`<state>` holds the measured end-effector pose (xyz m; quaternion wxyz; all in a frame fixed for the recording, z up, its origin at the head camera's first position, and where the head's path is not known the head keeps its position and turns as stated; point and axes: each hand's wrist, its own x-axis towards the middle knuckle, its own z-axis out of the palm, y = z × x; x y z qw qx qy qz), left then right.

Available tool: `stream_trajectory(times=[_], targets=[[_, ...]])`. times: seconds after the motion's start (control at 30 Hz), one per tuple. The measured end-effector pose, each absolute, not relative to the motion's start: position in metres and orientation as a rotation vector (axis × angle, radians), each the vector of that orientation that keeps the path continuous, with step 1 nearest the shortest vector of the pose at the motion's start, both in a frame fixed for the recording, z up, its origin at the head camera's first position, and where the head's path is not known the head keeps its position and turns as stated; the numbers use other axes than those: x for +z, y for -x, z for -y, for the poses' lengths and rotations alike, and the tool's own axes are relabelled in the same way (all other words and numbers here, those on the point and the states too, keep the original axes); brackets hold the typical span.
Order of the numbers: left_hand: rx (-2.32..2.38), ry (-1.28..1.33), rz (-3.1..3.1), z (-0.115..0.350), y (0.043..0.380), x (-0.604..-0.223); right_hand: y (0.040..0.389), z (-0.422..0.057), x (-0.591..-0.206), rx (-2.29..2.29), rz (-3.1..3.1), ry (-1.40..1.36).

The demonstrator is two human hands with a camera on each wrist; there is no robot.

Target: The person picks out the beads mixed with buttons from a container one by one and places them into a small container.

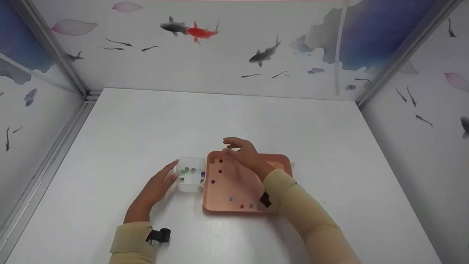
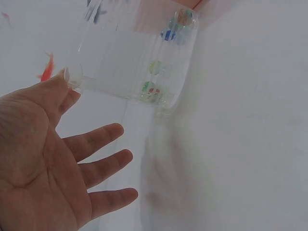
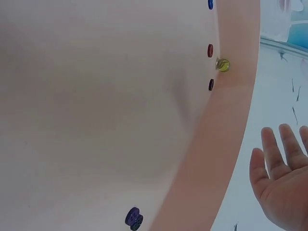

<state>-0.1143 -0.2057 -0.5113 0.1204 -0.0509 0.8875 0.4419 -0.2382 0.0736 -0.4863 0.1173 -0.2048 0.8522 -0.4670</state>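
A clear plastic container (image 1: 192, 187) holds several glass marbles (image 1: 193, 170) in green, blue and clear tones. My left hand (image 1: 158, 186) is at its left side, thumb and forefinger touching or very near the edge. In the left wrist view the other fingers (image 2: 107, 174) are straight and spread, away from the container. My right hand (image 1: 243, 152) hovers over the far edge of a pink tray (image 1: 231, 211). Its fingers are loosely extended, with nothing seen between them. On the tray lie a yellowish marble (image 3: 223, 65) and several small round discs, among them a red one (image 3: 210, 50).
The tray stands directly right of the container, on a white table (image 1: 227, 121). More small pieces, such as an orange one (image 1: 242, 206), lie near the tray's front edge. White panels with painted fish (image 1: 203, 33) enclose the table at the back and sides.
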Motion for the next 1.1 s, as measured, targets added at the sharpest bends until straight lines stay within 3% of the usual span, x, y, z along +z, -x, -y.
stream_trajectory(times=[0.47, 1.1], targets=[[1.279, 0.108, -2.615, 0.206, 0.113, -0.51, 0.238, -0.069, -0.496, -1.382, -2.405, 0.658], [1.308, 0.107, -2.617, 0.207, 0.113, -0.51, 0.238, -0.056, -0.5, -1.226, -2.395, 0.491]])
